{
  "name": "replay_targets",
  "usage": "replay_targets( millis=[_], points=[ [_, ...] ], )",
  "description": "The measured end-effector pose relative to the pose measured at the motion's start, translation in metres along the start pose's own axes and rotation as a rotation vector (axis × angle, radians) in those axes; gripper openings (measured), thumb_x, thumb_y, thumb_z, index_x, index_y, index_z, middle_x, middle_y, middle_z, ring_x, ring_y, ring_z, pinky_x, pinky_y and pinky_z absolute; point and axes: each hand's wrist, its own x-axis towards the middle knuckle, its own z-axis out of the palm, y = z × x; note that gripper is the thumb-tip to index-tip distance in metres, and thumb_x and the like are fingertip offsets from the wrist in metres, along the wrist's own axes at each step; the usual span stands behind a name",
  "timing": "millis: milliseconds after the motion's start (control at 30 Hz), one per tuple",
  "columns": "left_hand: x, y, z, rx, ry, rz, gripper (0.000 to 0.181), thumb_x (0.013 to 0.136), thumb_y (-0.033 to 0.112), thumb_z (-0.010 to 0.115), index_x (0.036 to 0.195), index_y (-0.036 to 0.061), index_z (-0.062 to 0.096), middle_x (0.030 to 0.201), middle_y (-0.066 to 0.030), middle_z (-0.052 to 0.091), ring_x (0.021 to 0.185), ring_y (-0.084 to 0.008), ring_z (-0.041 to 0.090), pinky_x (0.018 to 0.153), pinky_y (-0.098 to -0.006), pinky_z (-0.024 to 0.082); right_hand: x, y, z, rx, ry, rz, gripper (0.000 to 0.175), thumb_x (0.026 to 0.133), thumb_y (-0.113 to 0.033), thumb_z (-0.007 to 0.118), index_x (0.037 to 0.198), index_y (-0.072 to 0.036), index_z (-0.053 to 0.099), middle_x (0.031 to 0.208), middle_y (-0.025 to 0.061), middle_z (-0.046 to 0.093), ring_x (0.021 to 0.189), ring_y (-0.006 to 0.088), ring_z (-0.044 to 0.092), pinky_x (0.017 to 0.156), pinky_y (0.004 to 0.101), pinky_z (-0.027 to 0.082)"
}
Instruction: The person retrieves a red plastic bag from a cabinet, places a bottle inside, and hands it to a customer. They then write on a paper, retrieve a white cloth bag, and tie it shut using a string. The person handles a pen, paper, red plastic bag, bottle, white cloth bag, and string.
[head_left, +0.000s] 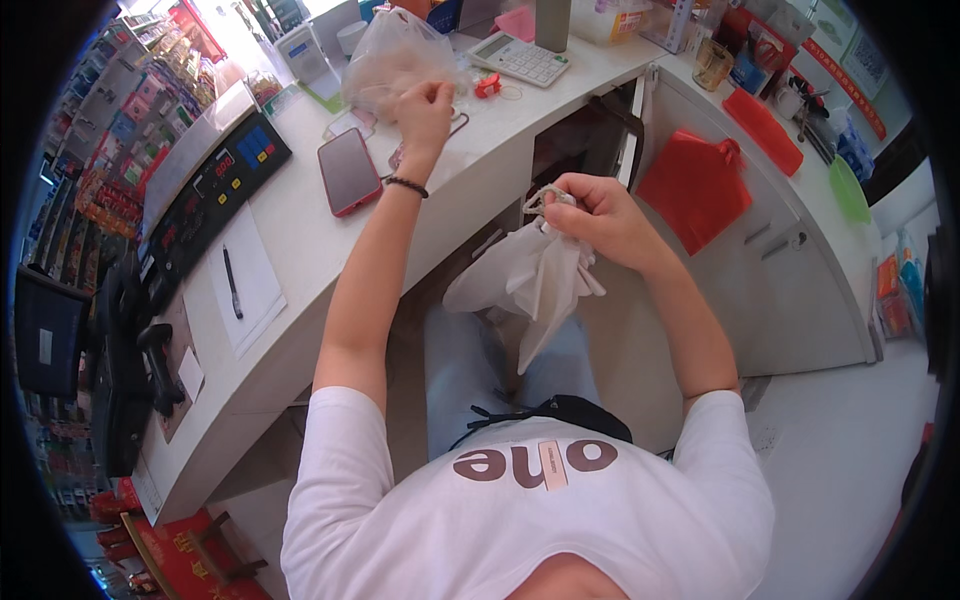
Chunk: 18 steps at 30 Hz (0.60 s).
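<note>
My left hand (426, 105) is over the white counter (300, 255), its fingertips curled together in front of a translucent plastic bag (397, 56). Whether the fingers pinch the plastic, I cannot tell. A dark beaded bracelet (406, 185) circles that wrist. Above my lap, my right hand (592, 210) grips the gathered top of a limp white bag (536, 270); a pale cord loop (534, 201) sticks out beside the thumb. The bag's folds hang down over my jeans (465, 375). Close to my left forearm, a phone in a red case (350, 171) lies on the counter.
A calculator (519, 58) and a small red object (487, 86) lie beyond my left hand. To the left stand a scale (217, 176), paper with a pen (232, 281) and a barcode scanner (159, 367). A red bag (694, 191) hangs on the cabinet (787, 300) at right.
</note>
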Motion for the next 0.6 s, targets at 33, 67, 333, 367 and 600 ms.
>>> replay_targets(
  millis=[33, 67, 333, 367, 600],
  points=[
    [0.004, -0.008, 0.01, 0.105, -0.001, 0.064, 0.024, 0.08, 0.018, 0.063, 0.073, -0.0053, 0.067, 0.061, -0.0169, 0.063, 0.061, -0.0229, 0.062, 0.059, -0.0325, 0.047, -0.001, 0.0, -0.003, -0.001, 0.021, -0.003, 0.013, 0.086, -0.015, 0.059, 0.083, -0.003, 0.058, 0.07, -0.0079, 0.048, 0.061, -0.0015, 0.038, 0.052, 0.0166, 0.03],
    [0.01, -0.015, 0.015, 0.301, -0.069, 0.145, 0.022, 0.084, 0.019, 0.06, 0.09, -0.002, 0.066, 0.075, -0.0161, 0.066, 0.066, -0.0197, 0.065, 0.06, -0.0313, 0.048, -0.002, 0.001, -0.006, -0.007, 0.035, 0.011, 0.013, 0.086, -0.016, 0.059, 0.084, -0.003, 0.058, 0.07, -0.0078, 0.048, 0.061, -0.0015, 0.039, 0.052, 0.0166, 0.031],
    [0.036, -0.015, 0.026, 0.695, -0.33, 0.255, 0.017, 0.083, 0.015, 0.056, 0.081, 0.0025, 0.067, 0.087, -0.0199, 0.064, 0.082, -0.0356, 0.061, 0.072, -0.0443, 0.047, -0.005, 0.009, -0.019, -0.073, 0.123, 0.056, 0.012, 0.085, -0.016, 0.06, 0.082, -0.004, 0.058, 0.066, -0.0078, 0.048, 0.058, -0.0016, 0.038, 0.05, 0.0173, 0.03],
    [0.035, -0.011, 0.023, 0.749, -0.335, 0.257, 0.017, 0.082, 0.016, 0.057, 0.08, 0.0023, 0.067, 0.086, -0.019, 0.064, 0.08, -0.035, 0.061, 0.071, -0.0441, 0.047, -0.004, 0.009, -0.02, -0.091, 0.13, 0.066, 0.012, 0.085, -0.015, 0.06, 0.082, -0.004, 0.058, 0.065, -0.0079, 0.047, 0.058, -0.0016, 0.038, 0.05, 0.0173, 0.03],
    [0.004, 0.045, -0.008, 0.611, -0.129, 0.265, 0.035, 0.086, 0.032, 0.058, 0.071, 0.0012, 0.064, 0.067, -0.0108, 0.062, 0.061, -0.0267, 0.06, 0.059, -0.0365, 0.046, 0.003, 0.008, -0.016, -0.031, 0.173, 0.011, 0.01, 0.084, -0.013, 0.06, 0.08, -0.003, 0.058, 0.064, -0.0084, 0.046, 0.057, -0.0017, 0.037, 0.049, 0.017, 0.029]
  ],
)
